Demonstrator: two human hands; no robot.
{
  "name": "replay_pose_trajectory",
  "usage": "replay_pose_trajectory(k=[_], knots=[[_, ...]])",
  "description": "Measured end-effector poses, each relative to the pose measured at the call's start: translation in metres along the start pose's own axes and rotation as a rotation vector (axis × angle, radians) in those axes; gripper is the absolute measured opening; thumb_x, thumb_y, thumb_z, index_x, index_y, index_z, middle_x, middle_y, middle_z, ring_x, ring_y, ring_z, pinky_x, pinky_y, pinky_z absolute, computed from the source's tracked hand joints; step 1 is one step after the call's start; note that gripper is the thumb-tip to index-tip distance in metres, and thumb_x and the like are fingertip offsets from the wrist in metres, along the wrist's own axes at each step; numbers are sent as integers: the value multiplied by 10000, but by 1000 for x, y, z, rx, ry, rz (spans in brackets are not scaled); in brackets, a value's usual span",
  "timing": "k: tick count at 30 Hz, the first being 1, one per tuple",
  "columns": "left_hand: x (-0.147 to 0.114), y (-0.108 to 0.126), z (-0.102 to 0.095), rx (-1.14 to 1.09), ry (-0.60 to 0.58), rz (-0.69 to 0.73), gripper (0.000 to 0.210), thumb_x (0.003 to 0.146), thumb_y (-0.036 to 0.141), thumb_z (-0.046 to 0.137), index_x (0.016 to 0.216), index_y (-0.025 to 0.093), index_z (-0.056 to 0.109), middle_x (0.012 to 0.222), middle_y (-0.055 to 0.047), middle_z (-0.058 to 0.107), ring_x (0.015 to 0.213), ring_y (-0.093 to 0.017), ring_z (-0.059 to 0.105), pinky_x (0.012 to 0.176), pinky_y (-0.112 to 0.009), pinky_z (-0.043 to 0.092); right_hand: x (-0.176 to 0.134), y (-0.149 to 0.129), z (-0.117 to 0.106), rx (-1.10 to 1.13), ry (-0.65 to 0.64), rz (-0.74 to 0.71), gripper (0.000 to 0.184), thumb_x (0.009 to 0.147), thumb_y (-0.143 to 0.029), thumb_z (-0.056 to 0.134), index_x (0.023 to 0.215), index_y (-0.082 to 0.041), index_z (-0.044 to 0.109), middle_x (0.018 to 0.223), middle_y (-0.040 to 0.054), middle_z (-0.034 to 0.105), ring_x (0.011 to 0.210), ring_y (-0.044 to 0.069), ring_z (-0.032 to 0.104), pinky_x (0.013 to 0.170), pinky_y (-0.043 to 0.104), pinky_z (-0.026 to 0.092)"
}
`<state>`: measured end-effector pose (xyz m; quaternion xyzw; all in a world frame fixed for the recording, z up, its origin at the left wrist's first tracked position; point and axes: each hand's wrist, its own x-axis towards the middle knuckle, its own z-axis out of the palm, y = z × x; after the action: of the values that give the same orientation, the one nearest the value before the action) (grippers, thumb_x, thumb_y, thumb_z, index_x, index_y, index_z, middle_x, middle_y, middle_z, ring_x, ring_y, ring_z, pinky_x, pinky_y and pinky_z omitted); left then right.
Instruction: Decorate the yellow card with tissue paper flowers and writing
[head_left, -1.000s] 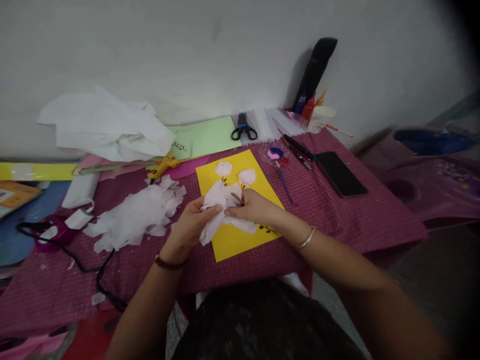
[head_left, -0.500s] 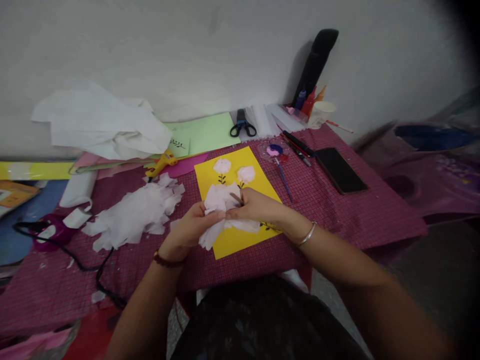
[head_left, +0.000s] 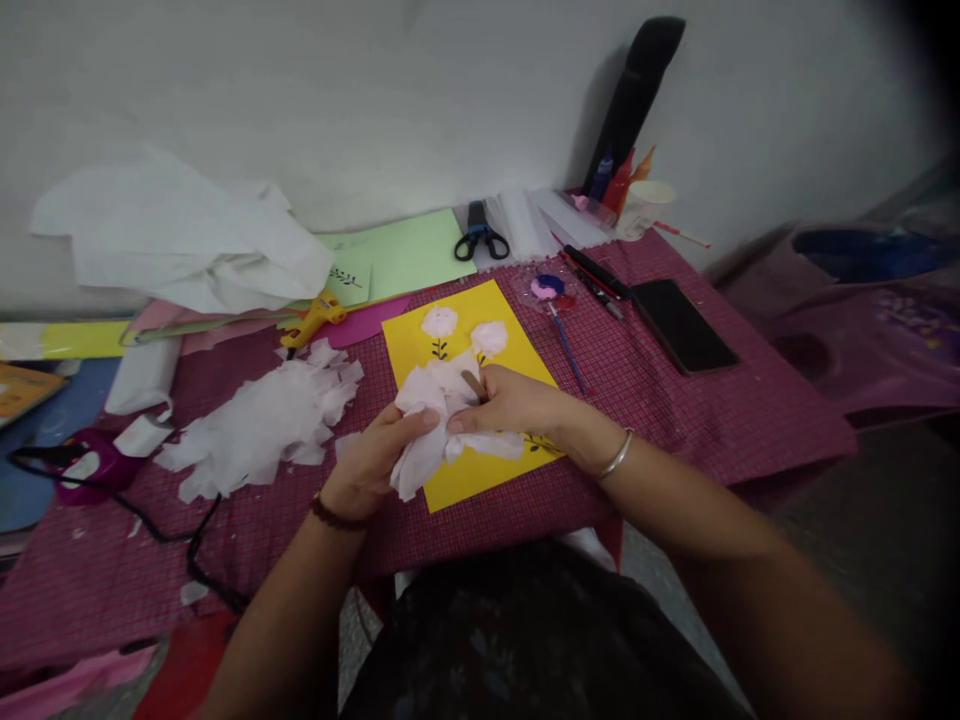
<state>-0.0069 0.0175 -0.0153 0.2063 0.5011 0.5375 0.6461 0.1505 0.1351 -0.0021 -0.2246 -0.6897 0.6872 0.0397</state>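
Note:
A crumpled bunch of white tissue paper [head_left: 427, 450] is held between my two hands, above a yellow sheet [head_left: 465, 485]. My left hand [head_left: 379, 450] is closed on its left side, thumb pressed on top. From the right, my right hand [head_left: 510, 400] pinches the same paper with thumb and fingers. On the yellow sheet sit two pale paper flowers, one flower [head_left: 439, 321] at the upper left and another flower [head_left: 489, 338] to its right, with black painted leaves beneath. To the left lies a heap of white tissue pieces [head_left: 255, 425].
A yellow glue gun [head_left: 315, 318] lies behind the heap; its black cable [head_left: 191, 545] runs down the left side. Scissors [head_left: 480, 235] rest on green paper [head_left: 412, 245]. At right are a paintbrush [head_left: 566, 350], a phone [head_left: 684, 327], pens [head_left: 596, 275] and a paper cup [head_left: 646, 205].
My thumbs have moved apart a little on the white tissue paper, and its folds are spread differently. The whole view has shifted slightly; the things on the table stay put.

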Motion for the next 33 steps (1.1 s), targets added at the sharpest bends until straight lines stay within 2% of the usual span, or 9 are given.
replay_pose_trajectory(k=[5, 9, 14, 19, 22, 25, 27, 29, 33], knots=[[-1, 1, 3, -31, -10, 30, 565, 628, 280, 806, 1161, 169, 653, 847, -46, 744, 740, -216, 709, 652, -291, 571, 1, 3, -1, -39, -7, -27, 267, 711, -365, 703, 715, -144, 553, 628, -30, 496, 533, 63, 404, 455, 208, 324], [-2, 1, 5, -33, -6, 32, 485, 626, 283, 804, 1083, 171, 685, 794, -37, 738, 711, -208, 707, 654, -296, 576, 1, 4, -1, -29, -12, -41, 253, 728, -353, 693, 701, -150, 546, 626, -33, 488, 538, 63, 398, 454, 204, 314], [-1, 2, 5, -10, 33, 28, 495, 593, 309, 831, 1043, 160, 689, 765, -39, 739, 693, -216, 707, 641, -298, 574, 3, 5, -3, -91, 26, -34, 275, 717, -366, 709, 687, -147, 546, 610, -39, 479, 524, 61, 389, 443, 203, 295], [0, 2, 4, 23, 15, 47, 487, 637, 317, 804, 1072, 148, 668, 849, -64, 746, 794, -234, 714, 716, -314, 572, 1, 0, 0, 12, 12, -59, 324, 788, -416, 660, 651, -162, 513, 534, -64, 437, 467, 51, 361, 425, 203, 285], [1, 2, 1, 71, -5, 43, 517, 638, 324, 797, 1108, 164, 653, 859, -64, 743, 818, -240, 709, 727, -326, 568, 0, -3, 3, 24, 63, -20, 348, 856, -393, 583, 607, -174, 481, 486, -66, 417, 422, 50, 346, 403, 210, 270], [1, 1, -3, 124, -79, 69, 546, 630, 394, 789, 1110, 171, 657, 891, -73, 740, 863, -256, 695, 726, -333, 561, 0, -5, 5, -51, 150, 48, 340, 845, -349, 595, 586, -178, 454, 483, -70, 392, 419, 46, 329, 397, 213, 242], [1, 2, -4, 167, -104, 127, 504, 638, 447, 769, 1042, 157, 687, 897, -89, 738, 888, -267, 683, 705, -320, 554, 0, -6, 6, -92, 164, 35, 308, 836, -306, 592, 593, -176, 454, 504, -72, 379, 437, 44, 320, 408, 215, 236], [0, 4, -2, 203, -57, 167, 423, 663, 452, 749, 959, 152, 710, 865, -93, 738, 868, -263, 682, 670, -302, 545, 1, -5, 6, -110, 146, -16, 273, 832, -275, 576, 604, -174, 463, 527, -71, 377, 459, 46, 318, 426, 218, 250], [-2, 7, 4, 186, 75, 130, 272, 681, 341, 754, 894, 175, 721, 764, -55, 734, 694, -210, 688, 604, -287, 534, 2, -2, 7, -138, 134, -56, 258, 813, -299, 584, 620, -180, 463, 544, -67, 380, 490, 54, 333, 449, 222, 269]])
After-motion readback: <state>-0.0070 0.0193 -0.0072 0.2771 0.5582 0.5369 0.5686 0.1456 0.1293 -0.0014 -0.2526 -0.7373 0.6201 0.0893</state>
